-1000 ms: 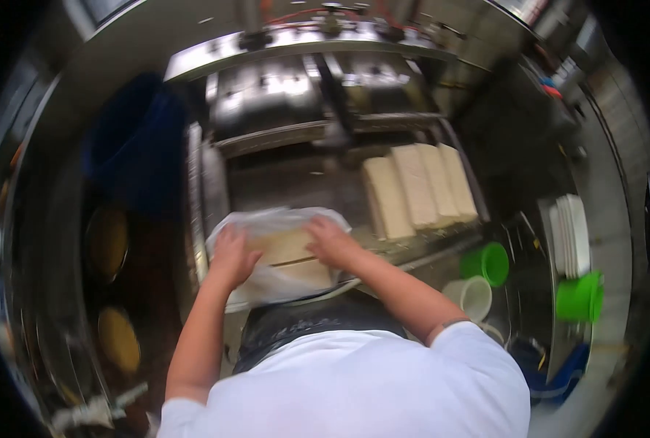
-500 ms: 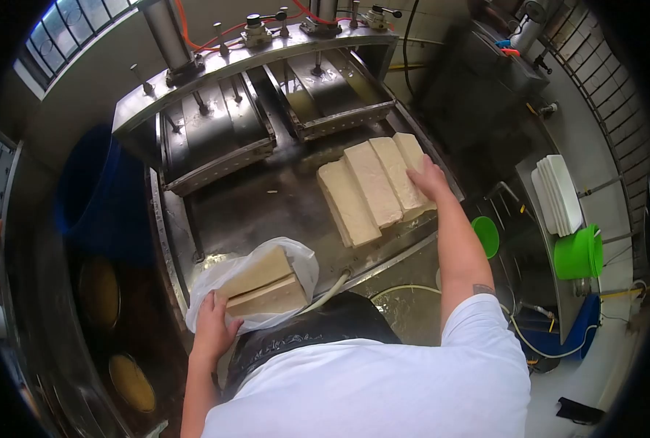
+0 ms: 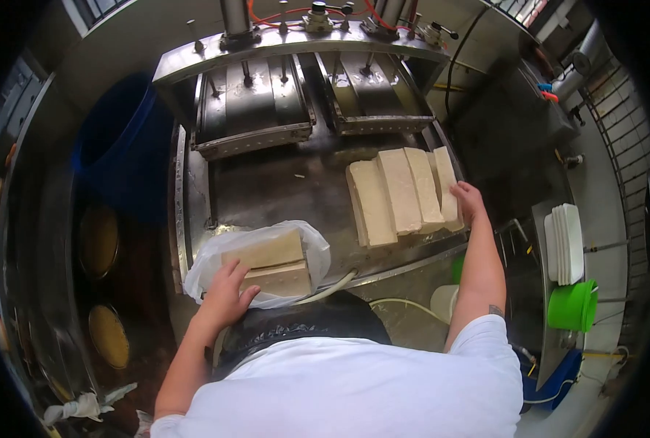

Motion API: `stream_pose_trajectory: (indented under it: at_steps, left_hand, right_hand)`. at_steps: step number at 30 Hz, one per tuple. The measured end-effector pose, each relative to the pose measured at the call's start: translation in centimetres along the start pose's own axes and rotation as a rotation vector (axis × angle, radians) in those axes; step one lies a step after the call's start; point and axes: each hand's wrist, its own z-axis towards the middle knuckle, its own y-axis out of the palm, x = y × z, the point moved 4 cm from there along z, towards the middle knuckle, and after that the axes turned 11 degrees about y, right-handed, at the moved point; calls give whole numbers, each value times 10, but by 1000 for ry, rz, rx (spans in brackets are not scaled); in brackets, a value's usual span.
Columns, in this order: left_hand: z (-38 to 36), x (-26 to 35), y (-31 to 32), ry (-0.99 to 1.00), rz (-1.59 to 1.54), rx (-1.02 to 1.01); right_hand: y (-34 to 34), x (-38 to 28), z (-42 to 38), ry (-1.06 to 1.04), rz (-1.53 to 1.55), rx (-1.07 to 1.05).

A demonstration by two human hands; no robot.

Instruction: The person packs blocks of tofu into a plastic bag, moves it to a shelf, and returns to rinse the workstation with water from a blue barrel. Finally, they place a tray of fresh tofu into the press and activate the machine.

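Note:
Several long cream-coloured slabs that look like tofu (image 3: 389, 191) lie side by side on the metal table. My right hand (image 3: 468, 201) is closed on the outer edge of the rightmost tofu slab (image 3: 445, 186), which leans with a gap between it and its neighbour. Near the front edge, a white plastic bag (image 3: 206, 255) lies open with tofu pieces (image 3: 275, 281) inside. My left hand (image 3: 228, 293) rests at the bag's left side, fingers stretched over the ends of the pieces and thumb apart.
Two metal press trays (image 3: 255, 140) stand at the back under a press frame (image 3: 295, 38). A blue barrel (image 3: 124, 146) is at the left. To the right are stacked white trays (image 3: 564, 244) and a green bucket (image 3: 571, 306). A pale hose (image 3: 332, 287) crosses the front edge.
My right hand has pulled the rightmost tofu slab away from the row, opening a gap. The left hand has shifted from the bag's edge onto the pieces. The camera view has turned.

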Motion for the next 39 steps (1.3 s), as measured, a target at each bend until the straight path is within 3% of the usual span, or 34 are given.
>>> stream_pose_trajectory:
  at_steps: [2, 3, 4, 7, 9, 10, 12, 13, 15, 17, 19, 21, 22, 24, 25, 27, 28, 30, 31, 33, 34, 36, 38, 39]
  left_hand:
    - [6, 6, -1, 45, -25, -15]
    - [9, 7, -2, 48, -26, -5]
    - [13, 9, -3, 64, -10, -19]
    - [15, 17, -7, 64, -2, -28]
    - [13, 19, -11, 54, -7, -26]
    - [8, 17, -13, 55, -21, -17]
    - [6, 10, -15, 52, -26, -17]
    - [4, 3, -14, 56, -41, -2]
    - [-6, -8, -14, 4, -50, 14]
    - [2, -15, -11, -198, -319, -41]
    - [13, -45, 5, -216, -353, -13]
    - [24, -78, 21, -427, -536, 22]
    - [31, -85, 24, -436, -537, 33]
    - [41, -97, 19, -556, -814, 330]
    - [44, -101, 8, -560, -816, 336]
    - [43, -92, -4, -614, -1222, 120]
    - [37, -87, -12, -612, -1224, 127]
    - [26, -78, -23, -683, -1324, 36]
    - [18, -79, -27, -690, -1384, -19]
    - [10, -94, -22, -625, -1301, 51]
    - [8, -102, -22, -560, -1213, 113]
    - [7, -114, -14, -481, -1273, 113]
    - [16, -134, 4, -312, -739, 215]
    - [16, -139, 13, -362, -672, 227]
  right_hand:
    - [8, 1, 5, -124, -86, 189]
    - [25, -7, -5, -133, -306, 224]
    - [37, -16, -11, -204, -796, 347]
    - [40, -18, -21, -191, -825, 492]
    - [26, -10, -8, -151, -251, 152]
    - [17, -19, -10, -158, -247, 154]
    - [9, -25, -20, -24, 108, -105]
    - [13, -29, -32, -58, 193, -139]
    - [34, -44, -59, -169, 208, -230]
    - [94, -58, -110, -187, 231, -328]
    - [140, -60, -142, -301, 245, -442]
    - [195, -46, -166, -232, 113, -558]
    - [235, -48, -193, -199, 51, -637]
    - [314, -60, -229, -294, -133, -927]
    - [347, -67, -247, -289, -242, -996]
    - [400, -56, -252, -317, -474, -1074]
    - [420, -48, -250, -321, -480, -1077]
    - [455, -42, -255, -580, -734, -1051]
    - [466, -44, -259, -583, -737, -1055]
    - [481, -44, -265, -754, -1081, -939]
    - [488, -41, -268, -754, -1085, -940]
    - [498, -33, -271, -1191, -1257, -674]
    - [505, -6, -254, -1216, -1345, -585]
    - [507, 5, -245, -1244, -1427, -490]
